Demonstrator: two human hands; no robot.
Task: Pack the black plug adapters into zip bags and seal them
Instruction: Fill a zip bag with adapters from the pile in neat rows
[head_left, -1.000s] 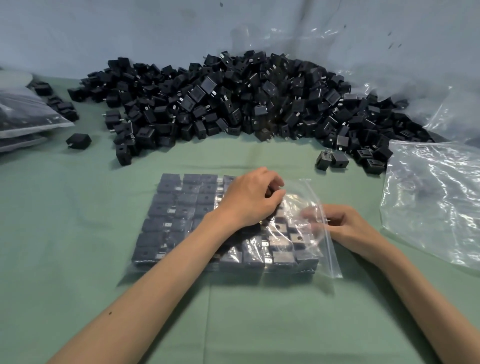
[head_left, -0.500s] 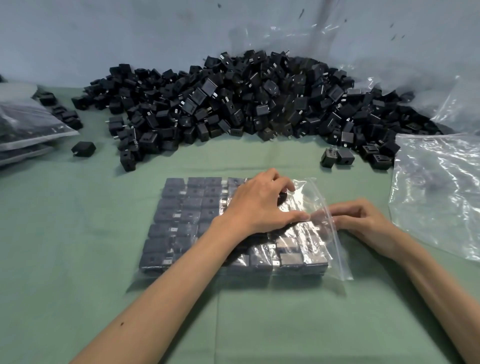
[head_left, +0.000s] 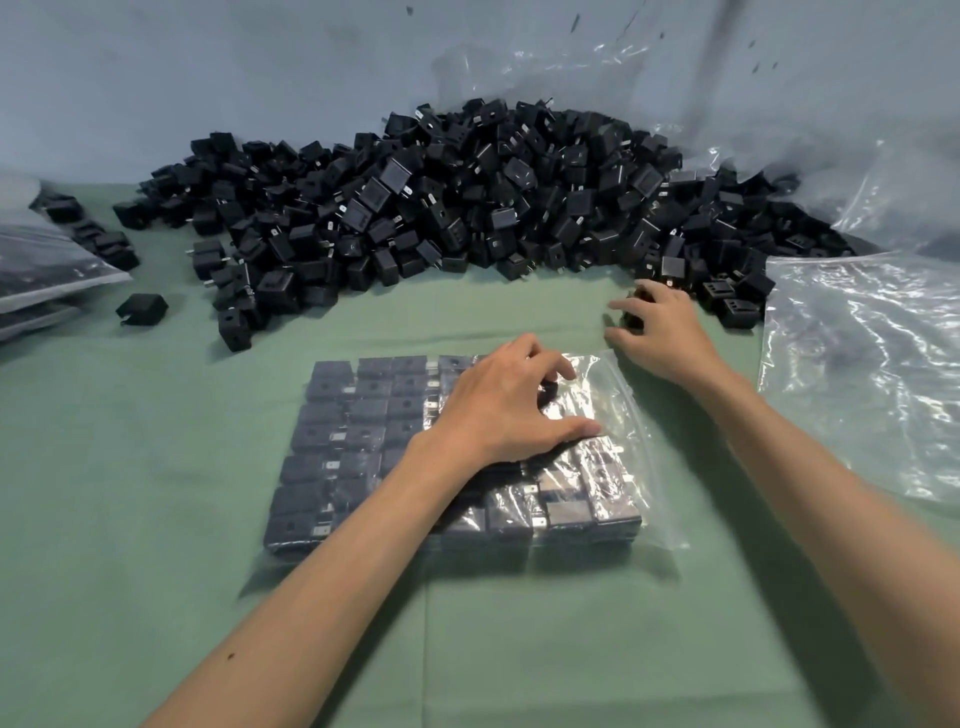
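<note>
Your left hand (head_left: 498, 410) is pressing down on the zip bag (head_left: 621, 415), thumb stretched flat and fingers arched onto the plastic, gripping nothing. The bag is lying flat on the green desk (head_left: 156, 493), packed with rows of black plug adapters (head_left: 337, 441). Your right hand (head_left: 662, 338) is curling its fingers round a loose adapter (head_left: 631, 314) at the pile's (head_left: 467, 208) near edge.

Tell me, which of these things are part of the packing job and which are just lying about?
In the job: zip bag of adapters, left hand on it, right hand grasping loose adapters, adapter pile, empty bags.
Lying about: filled bags, stray adapter, green cloth.
</note>
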